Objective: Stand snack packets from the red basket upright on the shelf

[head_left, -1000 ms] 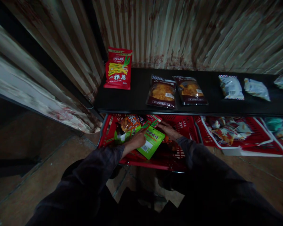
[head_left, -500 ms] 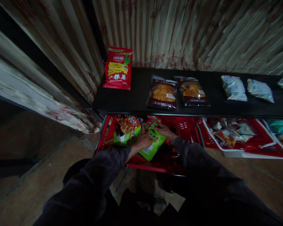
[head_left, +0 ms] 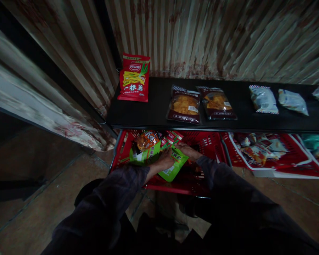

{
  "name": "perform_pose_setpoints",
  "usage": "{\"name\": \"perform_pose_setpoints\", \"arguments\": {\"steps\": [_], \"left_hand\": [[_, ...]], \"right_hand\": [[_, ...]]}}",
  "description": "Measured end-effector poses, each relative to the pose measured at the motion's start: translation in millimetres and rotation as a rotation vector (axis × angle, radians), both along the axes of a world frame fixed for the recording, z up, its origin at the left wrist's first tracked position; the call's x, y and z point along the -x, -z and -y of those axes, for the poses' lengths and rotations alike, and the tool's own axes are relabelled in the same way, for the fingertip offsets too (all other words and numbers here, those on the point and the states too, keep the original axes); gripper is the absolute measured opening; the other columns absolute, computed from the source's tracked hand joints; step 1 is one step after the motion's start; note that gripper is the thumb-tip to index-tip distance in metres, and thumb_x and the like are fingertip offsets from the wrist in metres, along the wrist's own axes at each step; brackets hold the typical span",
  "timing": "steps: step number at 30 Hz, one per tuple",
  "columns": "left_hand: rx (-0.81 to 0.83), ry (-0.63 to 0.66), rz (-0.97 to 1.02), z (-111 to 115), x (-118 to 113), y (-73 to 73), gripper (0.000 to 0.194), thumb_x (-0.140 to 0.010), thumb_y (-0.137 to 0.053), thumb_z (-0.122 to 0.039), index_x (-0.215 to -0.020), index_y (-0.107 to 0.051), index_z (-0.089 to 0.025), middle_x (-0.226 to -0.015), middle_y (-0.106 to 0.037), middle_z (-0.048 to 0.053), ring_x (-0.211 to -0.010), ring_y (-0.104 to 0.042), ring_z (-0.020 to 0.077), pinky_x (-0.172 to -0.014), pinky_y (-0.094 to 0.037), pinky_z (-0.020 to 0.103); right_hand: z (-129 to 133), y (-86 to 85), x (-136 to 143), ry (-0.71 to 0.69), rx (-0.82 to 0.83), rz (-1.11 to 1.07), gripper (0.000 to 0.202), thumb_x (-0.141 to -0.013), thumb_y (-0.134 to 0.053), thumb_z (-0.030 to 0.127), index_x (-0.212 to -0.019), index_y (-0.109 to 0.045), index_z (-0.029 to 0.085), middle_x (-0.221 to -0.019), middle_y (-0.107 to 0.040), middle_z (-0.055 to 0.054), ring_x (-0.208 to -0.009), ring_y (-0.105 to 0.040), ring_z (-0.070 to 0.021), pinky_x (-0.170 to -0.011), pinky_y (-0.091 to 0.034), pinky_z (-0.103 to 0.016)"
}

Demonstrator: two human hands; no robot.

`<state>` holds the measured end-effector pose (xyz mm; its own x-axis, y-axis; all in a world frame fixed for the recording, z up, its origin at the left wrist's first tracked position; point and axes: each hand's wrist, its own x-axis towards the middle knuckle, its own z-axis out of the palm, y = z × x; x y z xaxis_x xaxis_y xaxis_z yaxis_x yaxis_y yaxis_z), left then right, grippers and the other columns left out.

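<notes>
Both my hands are inside a red basket (head_left: 183, 188) below the black shelf. My left hand (head_left: 163, 161) lies over a green packet (head_left: 172, 170), its fingers pointing right across it. At the packet's upper right edge, my right hand (head_left: 189, 151) has its fingers closed on it. Left of them rests another green packet (head_left: 138, 157), with an orange snack packet (head_left: 148, 140) behind it. A red packet (head_left: 172, 135) shows just beyond my fingers.
On the black shelf (head_left: 156, 106) stand a red snack packet (head_left: 134, 79), two brown packets (head_left: 184, 105) (head_left: 218, 102) and several white ones. Another red basket (head_left: 235, 157) with packets is at the right. A dark metal post (head_left: 107, 32) rises at the left.
My left hand has moved a little right and up over the green packet. The green packet has shifted slightly right, and more of the red packet behind shows.
</notes>
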<state>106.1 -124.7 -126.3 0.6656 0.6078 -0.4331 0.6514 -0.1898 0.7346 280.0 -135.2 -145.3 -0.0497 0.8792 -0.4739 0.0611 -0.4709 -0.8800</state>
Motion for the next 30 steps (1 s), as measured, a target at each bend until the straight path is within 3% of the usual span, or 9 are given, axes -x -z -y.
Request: {"name": "perform_pose_setpoints", "arguments": {"steps": [3, 8, 13, 18, 21, 24, 27, 30], "left_hand": [[0.054, 0.048, -0.1, 9, -6, -13.4, 0.072, -0.087, -0.046, -0.031, -0.153, -0.026, -0.01, -0.163, -0.022, 0.014, -0.152, -0.011, 0.0321, -0.123, -0.011, 0.047], [0.029, 0.14, -0.071, 23, -4, -30.1, 0.074, -0.088, -0.044, -0.029, -0.154, -0.023, -0.005, -0.164, -0.014, 0.014, -0.152, -0.008, 0.0301, -0.124, -0.01, 0.044], [0.031, 0.241, 0.03, 29, 6, -34.8, 0.075, -0.088, -0.047, -0.03, -0.155, -0.023, -0.005, -0.164, -0.013, 0.014, -0.151, -0.013, 0.0276, -0.124, -0.014, 0.039], [0.016, 0.283, 0.21, 27, 13, -34.8, 0.068, -0.086, -0.052, -0.027, -0.151, -0.036, -0.016, -0.163, -0.021, 0.007, -0.15, -0.02, 0.0245, -0.123, -0.02, 0.037], [0.01, 0.182, 0.246, 21, 17, -34.6, 0.059, -0.087, -0.051, -0.026, -0.146, -0.046, -0.019, -0.162, -0.028, 0.006, -0.148, -0.028, 0.0227, -0.122, -0.024, 0.035], [0.013, -0.027, 0.199, 9, 21, -35.2, 0.062, -0.088, -0.052, -0.031, -0.148, -0.041, -0.017, -0.159, -0.035, 0.01, -0.147, -0.032, 0.0231, -0.121, -0.026, 0.036], [-0.003, -0.221, 0.154, -4, 24, -37.5, 0.064, -0.088, -0.051, -0.035, -0.149, -0.038, -0.017, -0.156, -0.039, 0.012, -0.144, -0.036, 0.0254, -0.119, -0.029, 0.038], [-0.027, -0.324, 0.056, -14, 27, -40.5, 0.056, -0.087, -0.052, -0.029, -0.141, -0.047, -0.016, -0.145, -0.053, 0.013, -0.138, -0.045, 0.0291, -0.115, -0.034, 0.041]], "right_hand": [[12, -7.9, -1, 0.058, 0.019, -0.031, 0.046, -0.061, -0.08, 0.061, -0.077, -0.068, 0.02, -0.075, -0.074, -0.003, -0.072, -0.068, -0.0202, -0.07, -0.054, -0.033], [39, -22.1, 0, 0.216, 0.101, -0.036, 0.043, -0.059, -0.081, 0.058, -0.072, -0.066, 0.02, -0.07, -0.073, -0.003, -0.064, -0.068, -0.0197, -0.065, -0.055, -0.032], [65, -41.4, 4, 0.303, 0.136, -0.02, 0.043, -0.062, -0.077, 0.061, -0.072, -0.066, 0.02, -0.065, -0.073, -0.004, -0.063, -0.071, -0.0229, -0.057, -0.054, -0.032], [87, -62.2, 10, 0.45, 0.096, 0.009, 0.041, -0.06, -0.079, 0.057, -0.076, -0.069, 0.021, -0.073, -0.076, -0.006, -0.078, -0.073, -0.0256, -0.066, -0.057, -0.032], [90, -67.5, 12, 0.545, 0.092, -0.009, 0.043, -0.058, -0.081, 0.056, -0.08, -0.07, 0.021, -0.085, -0.077, -0.006, -0.085, -0.073, -0.0256, -0.066, -0.057, -0.032], [86, -66.2, 14, 0.589, 0.107, -0.021, 0.041, -0.059, -0.081, 0.054, -0.082, -0.07, 0.021, -0.098, -0.076, -0.007, -0.095, -0.071, -0.026, -0.065, -0.057, -0.031], [78, -59.4, 17, 0.556, 0.104, -0.012, 0.038, -0.064, -0.079, 0.054, -0.085, -0.071, 0.022, -0.108, -0.074, -0.008, -0.104, -0.067, -0.0271, -0.069, -0.058, -0.032], [69, -50.2, 21, 0.45, 0.077, -0.022, 0.04, -0.069, -0.075, 0.056, -0.089, -0.071, 0.022, -0.109, -0.072, -0.008, -0.107, -0.065, -0.0276, -0.071, -0.059, -0.035]]}}
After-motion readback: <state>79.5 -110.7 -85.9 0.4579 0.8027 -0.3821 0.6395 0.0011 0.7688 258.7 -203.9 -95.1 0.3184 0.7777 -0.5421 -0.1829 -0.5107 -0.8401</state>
